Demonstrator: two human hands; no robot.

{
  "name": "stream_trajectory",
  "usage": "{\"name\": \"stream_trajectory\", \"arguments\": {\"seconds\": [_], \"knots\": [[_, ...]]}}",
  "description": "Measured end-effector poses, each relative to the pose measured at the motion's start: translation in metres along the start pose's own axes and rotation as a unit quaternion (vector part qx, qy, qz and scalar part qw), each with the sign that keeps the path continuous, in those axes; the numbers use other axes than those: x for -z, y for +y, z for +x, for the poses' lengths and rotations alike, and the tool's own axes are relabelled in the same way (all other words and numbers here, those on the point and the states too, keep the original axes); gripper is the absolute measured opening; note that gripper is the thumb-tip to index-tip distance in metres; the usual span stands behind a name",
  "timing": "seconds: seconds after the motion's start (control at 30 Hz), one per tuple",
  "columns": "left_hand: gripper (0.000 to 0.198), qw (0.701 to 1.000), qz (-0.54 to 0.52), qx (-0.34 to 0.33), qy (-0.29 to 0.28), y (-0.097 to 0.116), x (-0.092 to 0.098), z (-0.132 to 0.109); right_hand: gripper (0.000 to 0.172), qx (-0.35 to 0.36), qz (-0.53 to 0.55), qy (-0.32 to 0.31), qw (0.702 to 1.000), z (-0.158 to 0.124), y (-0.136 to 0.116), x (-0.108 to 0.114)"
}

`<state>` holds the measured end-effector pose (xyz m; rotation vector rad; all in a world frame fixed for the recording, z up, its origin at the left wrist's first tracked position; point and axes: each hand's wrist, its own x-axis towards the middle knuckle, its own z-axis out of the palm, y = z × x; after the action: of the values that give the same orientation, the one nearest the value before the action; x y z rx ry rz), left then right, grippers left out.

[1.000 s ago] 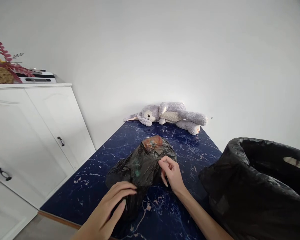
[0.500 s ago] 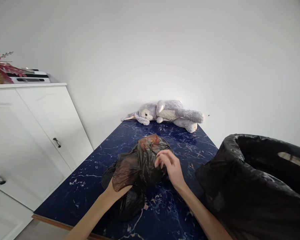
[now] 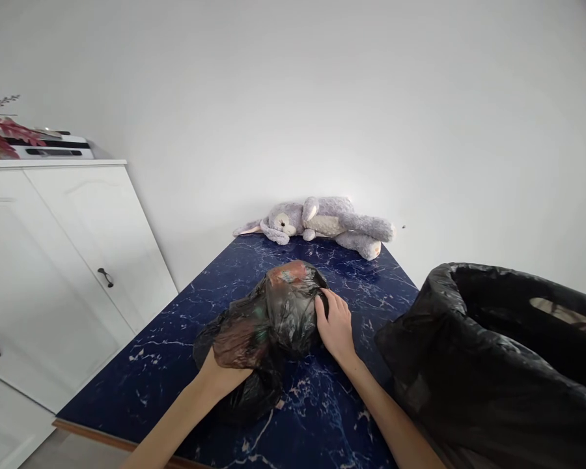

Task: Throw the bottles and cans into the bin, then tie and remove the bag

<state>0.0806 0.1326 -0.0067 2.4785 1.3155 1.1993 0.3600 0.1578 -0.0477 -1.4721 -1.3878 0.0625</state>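
Observation:
A thin black plastic bag [image 3: 295,316] lies bunched on the table, with a reddish-orange item and a bit of green showing dimly through its film. My left hand [image 3: 239,345] is inside the bag's mouth up to the wrist. Its fingers are veiled by the dark film, so their grip is unclear. On the bag's right side, my right hand [image 3: 336,326] presses with its fingers curled over the plastic.
The blue marble-patterned table [image 3: 161,358] runs back to the wall. A grey plush rabbit [image 3: 327,221] lies on its side at the far edge. At the right stands a bin lined with a black bag [image 3: 449,352]. A white cabinet [image 3: 73,260] is at the left.
My right hand has gone from loosely raised beside the bag to gripping its right side. The bag's right part looks rounder and smoother. My left hand stays inside it.

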Motion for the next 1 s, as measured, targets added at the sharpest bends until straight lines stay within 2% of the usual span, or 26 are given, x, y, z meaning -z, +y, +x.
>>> {"name": "stream_trajectory", "arguments": {"seconds": [0.1,0.13,0.2,0.3,0.4,0.5,0.57,0.6,0.67,0.7,0.8,0.9,1.0], "knots": [[0.031,0.992,0.091,-0.080,-0.011,0.010,0.036,-0.005,0.057,-0.013,-0.012,-0.018,1.000,-0.001,0.007,-0.008],[0.034,0.990,0.116,-0.081,0.007,0.014,0.048,-0.007,0.058,-0.015,-0.018,-0.022,0.999,-0.002,0.009,-0.010],[0.036,0.991,0.124,-0.029,0.051,0.021,0.071,-0.010,0.057,-0.016,-0.029,-0.028,0.999,-0.003,0.011,-0.014],[0.035,0.990,0.058,0.094,0.092,0.030,0.098,-0.014,0.053,-0.011,-0.040,-0.036,0.998,-0.005,0.010,-0.016],[0.033,0.969,-0.050,0.183,0.156,0.031,0.118,-0.012,0.050,-0.012,-0.048,-0.046,0.998,-0.006,0.009,-0.014],[0.032,0.931,-0.176,0.177,0.266,0.024,0.136,0.002,0.049,-0.016,-0.055,-0.058,0.997,-0.006,0.008,-0.012],[0.034,0.916,-0.189,0.147,0.322,0.015,0.147,0.022,0.049,-0.019,-0.058,-0.066,0.996,-0.006,0.007,-0.011],[0.035,0.918,-0.163,0.134,0.336,0.007,0.152,0.034,0.049,-0.021,-0.059,-0.069,0.996,-0.006,0.007,-0.011],[0.035,0.935,-0.083,0.114,0.325,-0.011,0.157,0.061,0.049,-0.025,-0.062,-0.074,0.995,-0.006,0.007,-0.010],[0.034,0.946,-0.052,0.104,0.302,-0.022,0.156,0.074,0.049,-0.026,-0.063,-0.076,0.995,-0.006,0.007,-0.010],[0.034,0.962,-0.035,0.102,0.253,-0.055,0.144,0.108,0.048,-0.027,-0.067,-0.079,0.994,-0.007,0.007,-0.009],[0.037,0.968,-0.032,0.111,0.224,-0.078,0.123,0.127,0.048,-0.027,-0.070,-0.081,0.994,-0.007,0.008,-0.009],[0.041,0.973,-0.023,0.126,0.193,-0.091,0.107,0.133,0.049,-0.027,-0.069,-0.082,0.994,-0.007,0.009,-0.009]]}}
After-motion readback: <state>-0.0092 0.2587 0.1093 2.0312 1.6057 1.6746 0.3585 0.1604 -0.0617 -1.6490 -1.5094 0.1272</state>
